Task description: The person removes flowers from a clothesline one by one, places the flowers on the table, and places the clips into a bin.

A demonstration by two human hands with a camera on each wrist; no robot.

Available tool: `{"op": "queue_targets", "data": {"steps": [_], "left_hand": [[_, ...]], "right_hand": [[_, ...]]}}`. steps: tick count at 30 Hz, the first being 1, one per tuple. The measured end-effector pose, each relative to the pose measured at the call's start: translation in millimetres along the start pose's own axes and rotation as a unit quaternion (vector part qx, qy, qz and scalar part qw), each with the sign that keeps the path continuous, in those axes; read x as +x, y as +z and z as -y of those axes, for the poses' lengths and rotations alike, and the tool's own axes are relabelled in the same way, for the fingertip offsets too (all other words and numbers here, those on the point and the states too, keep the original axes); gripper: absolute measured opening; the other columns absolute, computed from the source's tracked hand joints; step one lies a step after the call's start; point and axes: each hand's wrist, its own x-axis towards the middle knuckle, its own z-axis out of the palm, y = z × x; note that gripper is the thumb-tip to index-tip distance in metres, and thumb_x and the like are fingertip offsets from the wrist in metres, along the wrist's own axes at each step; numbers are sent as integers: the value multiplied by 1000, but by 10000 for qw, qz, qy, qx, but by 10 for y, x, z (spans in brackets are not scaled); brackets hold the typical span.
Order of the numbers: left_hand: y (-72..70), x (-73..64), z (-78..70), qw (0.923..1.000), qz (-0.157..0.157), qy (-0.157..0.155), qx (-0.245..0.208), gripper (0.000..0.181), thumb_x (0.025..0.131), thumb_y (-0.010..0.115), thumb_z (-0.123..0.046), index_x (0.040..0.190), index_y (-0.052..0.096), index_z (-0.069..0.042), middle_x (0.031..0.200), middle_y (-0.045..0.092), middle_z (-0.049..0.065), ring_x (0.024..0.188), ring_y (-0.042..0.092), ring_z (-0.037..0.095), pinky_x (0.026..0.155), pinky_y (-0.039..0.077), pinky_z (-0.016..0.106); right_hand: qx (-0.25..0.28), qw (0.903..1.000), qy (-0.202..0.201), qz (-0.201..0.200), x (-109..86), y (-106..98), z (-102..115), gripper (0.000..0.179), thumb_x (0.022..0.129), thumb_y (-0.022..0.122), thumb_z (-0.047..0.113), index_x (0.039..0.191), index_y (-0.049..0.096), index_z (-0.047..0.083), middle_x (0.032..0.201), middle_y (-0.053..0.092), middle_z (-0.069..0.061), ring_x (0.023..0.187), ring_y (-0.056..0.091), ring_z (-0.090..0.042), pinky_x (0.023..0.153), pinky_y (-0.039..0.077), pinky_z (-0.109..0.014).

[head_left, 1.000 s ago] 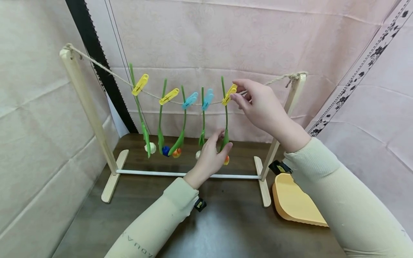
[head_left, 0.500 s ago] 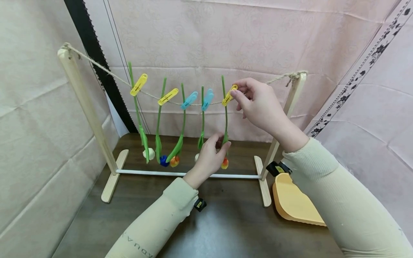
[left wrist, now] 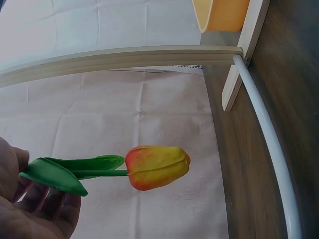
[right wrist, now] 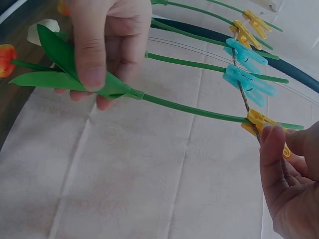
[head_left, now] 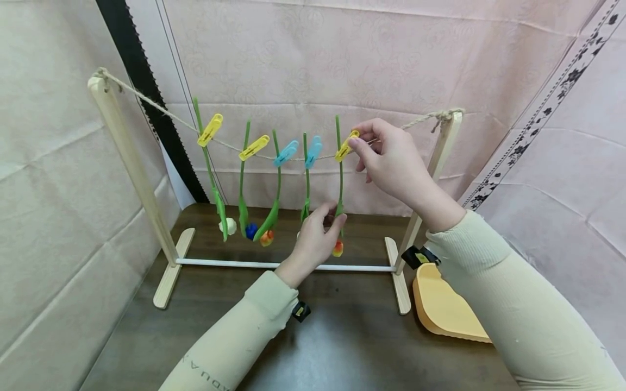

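Tulip (left wrist: 157,168) hung head-down from rope (head_left: 226,144).
Right hand (head_left: 393,160) pinches its yellow clothespin (head_left: 344,149); left hand (head_left: 314,240) grasps the green leaves (right wrist: 45,81).

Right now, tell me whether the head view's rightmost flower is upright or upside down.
Upside down: its red-yellow bloom hangs lowest, below the leaves, while its bare stem points up past the rope.
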Motion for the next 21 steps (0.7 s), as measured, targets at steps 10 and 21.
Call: {"op": "queue_targets", "data": {"steps": [10, 21], "left_hand": [[1, 46, -43, 9974, -369, 499, -373, 24, 102, 50, -31, 107, 64, -12, 84, 56, -2, 72, 52, 13, 63, 47, 29], [-43, 249, -314, 9870, -928, 810, -1033, 24, 99, 56, -25, 116, 65, -9, 100, 67, 0, 88, 63, 11, 75, 54, 27]], "right_hand": [[19, 9999, -96, -25, -15, -15, 30, 26, 98, 60, 24, 118, 59, 8, 96, 63, -1, 58, 62, -16, 47, 51, -32], [-118, 9998, -166, 3, -22, -13, 21, 23, 98, 60, 23, 115, 61, 8, 91, 62, 2, 56, 61, -21, 46, 50, -31]]}}
